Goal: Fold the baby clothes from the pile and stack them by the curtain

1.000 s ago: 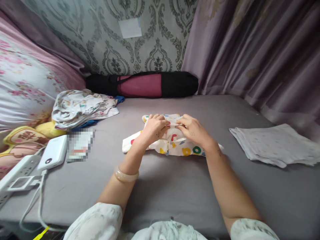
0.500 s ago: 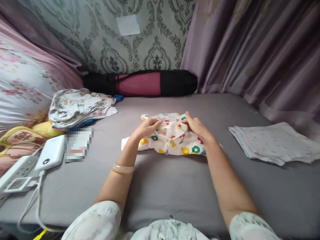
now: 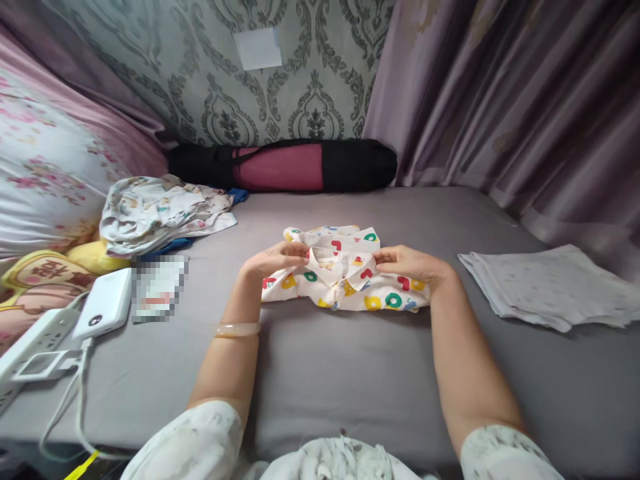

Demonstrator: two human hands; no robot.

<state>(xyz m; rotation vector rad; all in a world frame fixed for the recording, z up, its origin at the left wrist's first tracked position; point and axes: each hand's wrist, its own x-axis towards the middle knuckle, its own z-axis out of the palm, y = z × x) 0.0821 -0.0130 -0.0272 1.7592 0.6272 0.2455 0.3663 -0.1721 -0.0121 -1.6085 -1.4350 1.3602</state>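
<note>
A white shirt (image 3: 350, 290) with colourful prints lies on the gray bed (image 3: 345, 373), its collar (image 3: 325, 275) toward the wearer and its body partly folded beyond. The left hand (image 3: 280, 259) touches the collar's left side, fingers (image 3: 300, 251) bent close together at the cloth; the right hand (image 3: 407, 261) has its fingers (image 3: 384, 256) pinching the collar's right edge. Left of the shirt are a heap of clothes (image 3: 165, 210) and a white power bank (image 3: 105, 302) beside a power strip (image 3: 37, 343). Folded white cloth (image 3: 555, 287) lies to the right; a black-and-maroon bag (image 3: 280, 167) lies behind, along the wall.
</note>
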